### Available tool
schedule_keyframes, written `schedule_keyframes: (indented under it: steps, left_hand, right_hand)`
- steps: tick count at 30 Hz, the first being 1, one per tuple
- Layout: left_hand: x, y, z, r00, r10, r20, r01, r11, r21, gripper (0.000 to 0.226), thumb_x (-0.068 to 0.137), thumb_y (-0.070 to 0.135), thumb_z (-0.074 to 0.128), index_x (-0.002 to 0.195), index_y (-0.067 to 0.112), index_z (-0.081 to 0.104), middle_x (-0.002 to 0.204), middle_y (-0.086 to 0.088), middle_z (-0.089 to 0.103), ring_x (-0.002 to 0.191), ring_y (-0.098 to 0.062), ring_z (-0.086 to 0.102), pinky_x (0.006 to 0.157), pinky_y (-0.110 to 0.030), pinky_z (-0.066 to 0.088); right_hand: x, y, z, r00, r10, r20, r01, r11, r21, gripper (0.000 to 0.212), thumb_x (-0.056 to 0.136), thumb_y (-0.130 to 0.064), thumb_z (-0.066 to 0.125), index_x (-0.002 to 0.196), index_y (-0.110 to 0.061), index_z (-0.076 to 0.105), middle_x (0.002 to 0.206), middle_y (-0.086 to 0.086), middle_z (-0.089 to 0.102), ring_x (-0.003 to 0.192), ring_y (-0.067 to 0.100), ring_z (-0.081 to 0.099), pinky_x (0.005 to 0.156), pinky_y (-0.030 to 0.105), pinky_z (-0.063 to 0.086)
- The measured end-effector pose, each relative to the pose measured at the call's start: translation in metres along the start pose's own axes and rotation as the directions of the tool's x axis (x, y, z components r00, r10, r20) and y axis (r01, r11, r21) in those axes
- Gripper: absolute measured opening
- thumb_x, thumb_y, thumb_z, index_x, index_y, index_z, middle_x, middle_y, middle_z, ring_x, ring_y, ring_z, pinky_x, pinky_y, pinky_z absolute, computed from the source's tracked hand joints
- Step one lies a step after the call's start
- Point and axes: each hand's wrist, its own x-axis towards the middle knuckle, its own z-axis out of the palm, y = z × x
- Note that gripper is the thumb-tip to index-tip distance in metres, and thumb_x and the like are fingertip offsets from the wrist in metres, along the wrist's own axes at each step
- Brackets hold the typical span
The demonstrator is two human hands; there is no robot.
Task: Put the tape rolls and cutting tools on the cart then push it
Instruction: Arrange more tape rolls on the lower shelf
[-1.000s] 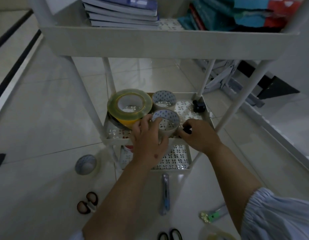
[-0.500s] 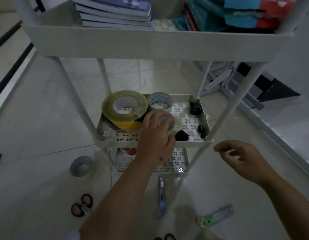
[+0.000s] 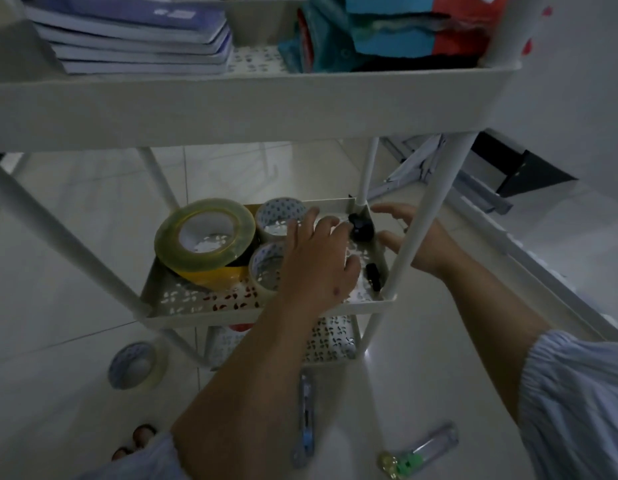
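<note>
- Both my hands are at the middle shelf (image 3: 183,308) of the white cart (image 3: 231,109): my left hand (image 3: 318,261) lies over it with fingers spread and relaxed, its fingertips next to a small black object (image 3: 361,230) in the far right corner; whether they touch it I cannot tell.
- My right hand (image 3: 416,237) reaches in from outside the right post (image 3: 423,220), fingers loosely open, holding nothing that I can see.
- On this shelf sit a big yellow-edged clear tape roll (image 3: 205,242) on the left and two small clear rolls, the far one (image 3: 281,214) and the near one (image 3: 266,268), the near one partly under my left hand.
- A second small black piece (image 3: 373,277) lies by the shelf's right wall.
- On the floor, not yet loaded: another clear tape roll (image 3: 136,365) at the left, scissors handles (image 3: 134,441) at the bottom left, a blue box cutter (image 3: 305,424) and a clear cutter with a green slider (image 3: 418,452).
- I judge the loading step about half done, with pushing well off.
- Next I should draw a hand back, reach down to the floor for one of those pieces, and lift it clear of the shelf's rim.
</note>
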Motion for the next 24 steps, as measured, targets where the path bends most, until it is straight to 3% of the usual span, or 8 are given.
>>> schedule_keyframes:
  steps: [4, 8, 12, 16, 20, 24]
  left_hand:
    - [0.022, 0.005, -0.004, 0.995, -0.043, 0.087, 0.042, 0.999, 0.013, 0.051, 0.093, 0.032, 0.041, 0.141, 0.018, 0.026, 0.151, -0.004, 0.028, 0.144, -0.024, 0.002, 0.119, -0.047, 0.001]
    - [0.035, 0.008, 0.003, 0.983, -0.042, 0.18, 0.031, 0.998, 0.063, 0.05, 0.094, 0.029, 0.039, 0.141, 0.017, 0.025, 0.15, -0.005, 0.03, 0.145, -0.024, 0.003, 0.118, -0.05, -0.002]
    - [0.042, 0.005, 0.013, 0.982, -0.077, 0.171, 0.061, 0.993, 0.102, 0.054, 0.091, 0.033, 0.043, 0.14, 0.02, 0.026, 0.149, -0.002, 0.032, 0.144, -0.024, 0.008, 0.113, -0.059, 0.0]
    - [0.042, 0.004, 0.015, 0.983, -0.085, 0.162, 0.061, 0.987, 0.152, 0.049, 0.09, 0.036, 0.045, 0.136, 0.026, 0.034, 0.143, -0.002, 0.036, 0.139, -0.023, 0.02, 0.109, -0.065, 0.003]
    - [0.035, 0.005, 0.012, 0.979, -0.089, 0.182, 0.054, 0.98, 0.19, 0.034, 0.086, 0.036, 0.047, 0.118, 0.031, 0.055, 0.125, 0.004, 0.053, 0.127, -0.02, 0.039, 0.108, -0.067, 0.001]
    - [0.026, 0.005, 0.009, 0.968, -0.106, 0.227, 0.064, 0.981, 0.183, 0.032, 0.081, 0.034, 0.048, 0.113, 0.035, 0.054, 0.119, 0.007, 0.058, 0.124, -0.017, 0.041, 0.109, -0.067, -0.005]
  right_hand:
    - [0.014, 0.005, -0.001, 0.993, -0.059, 0.099, 0.075, 0.983, -0.167, 0.044, 0.085, -0.013, 0.057, 0.128, -0.016, 0.049, 0.132, 0.012, 0.054, 0.123, 0.03, 0.047, 0.106, 0.04, 0.035]
    - [0.016, 0.0, -0.004, 0.987, -0.112, 0.112, 0.133, 0.969, -0.207, 0.027, 0.083, -0.019, 0.055, 0.105, -0.004, 0.06, 0.106, 0.02, 0.066, 0.101, 0.036, 0.059, 0.092, 0.053, 0.044]
    - [0.01, -0.001, -0.009, 0.988, -0.093, 0.122, 0.104, 0.991, -0.085, 0.044, 0.072, -0.045, 0.053, 0.102, -0.013, 0.063, 0.103, 0.012, 0.067, 0.103, 0.029, 0.058, 0.09, 0.05, 0.048]
    - [0.003, -0.002, -0.008, 0.987, -0.1, 0.123, 0.094, 0.994, 0.057, 0.025, 0.082, -0.019, 0.06, 0.101, -0.005, 0.064, 0.1, 0.012, 0.068, 0.097, 0.024, 0.062, 0.091, 0.047, 0.05]
    - [-0.002, -0.002, -0.007, 0.983, -0.067, 0.17, 0.045, 0.99, 0.133, 0.042, 0.068, -0.034, 0.063, 0.103, -0.01, 0.064, 0.099, 0.008, 0.069, 0.096, 0.017, 0.064, 0.091, 0.035, 0.051]
    - [-0.005, 0.001, -0.003, 0.982, -0.036, 0.188, -0.002, 0.981, 0.195, 0.034, 0.071, -0.018, 0.058, 0.105, -0.011, 0.063, 0.1, 0.007, 0.07, 0.097, 0.017, 0.064, 0.092, 0.037, 0.051]
